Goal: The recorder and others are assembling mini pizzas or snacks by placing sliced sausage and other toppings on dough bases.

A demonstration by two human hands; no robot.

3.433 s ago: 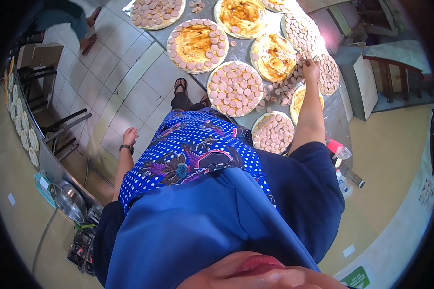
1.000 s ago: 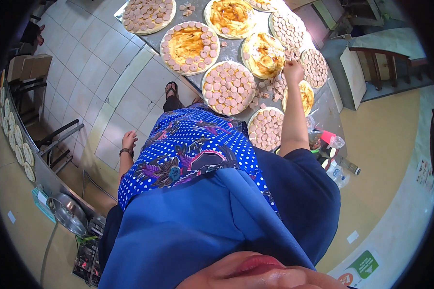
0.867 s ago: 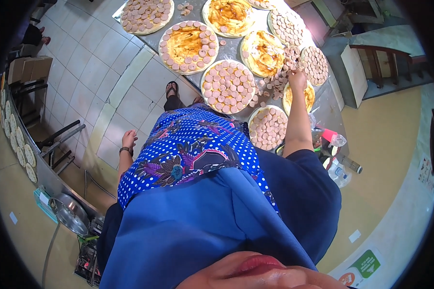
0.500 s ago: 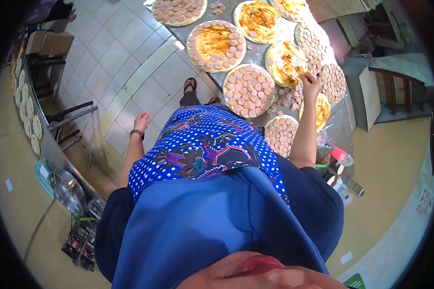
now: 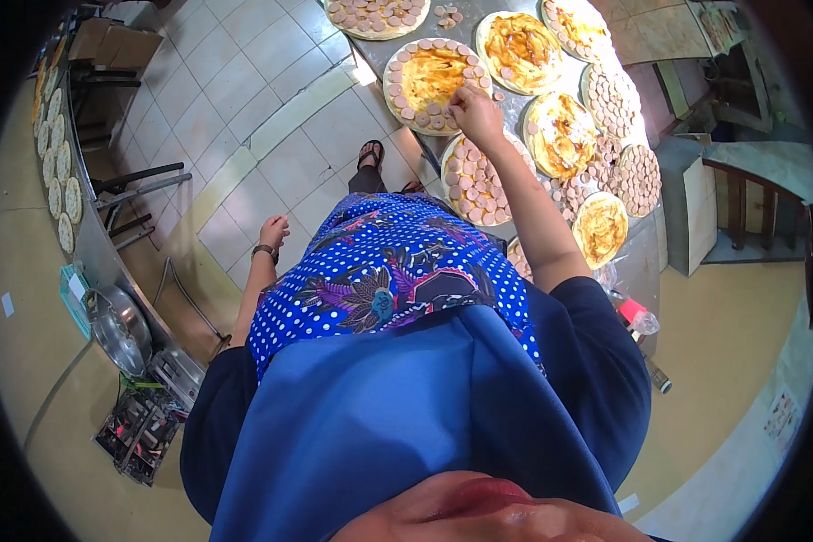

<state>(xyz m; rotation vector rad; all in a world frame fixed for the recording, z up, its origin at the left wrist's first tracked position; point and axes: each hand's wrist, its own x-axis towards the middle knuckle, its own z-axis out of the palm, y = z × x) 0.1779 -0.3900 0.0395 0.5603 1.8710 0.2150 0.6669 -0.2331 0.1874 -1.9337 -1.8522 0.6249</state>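
Observation:
Over the near right edge of a pizza base (image 5: pixel 415 78) with orange-brown sauce, my right hand (image 5: pixel 475 116) is closed in a pinch. Whatever is between its fingertips is hidden. Round sausage slices ring this base, leaving its sauced middle bare. Just below my right wrist lies a pizza (image 5: pixel 481 185) covered in slices, partly hidden by my forearm. Beside my apron, away from the table, my left hand (image 5: pixel 274 232) hangs with its fingers curled and nothing visible in them.
More bases fill the metal table (image 5: pixel 506 110): a sauced one (image 5: pixel 560 135), another (image 5: pixel 518 52) behind it, and a slice-covered pizza (image 5: pixel 637 181). Loose sausage slices (image 5: pixel 569 194) lie between them. On the left, a counter carries several flat rounds (image 5: pixel 72 200) and a metal pan (image 5: pixel 122 331).
My right hand has moved left from the loose slices by the sauced base to the slice-ringed base. My left hand stays hanging at my side. The view has shifted slightly.

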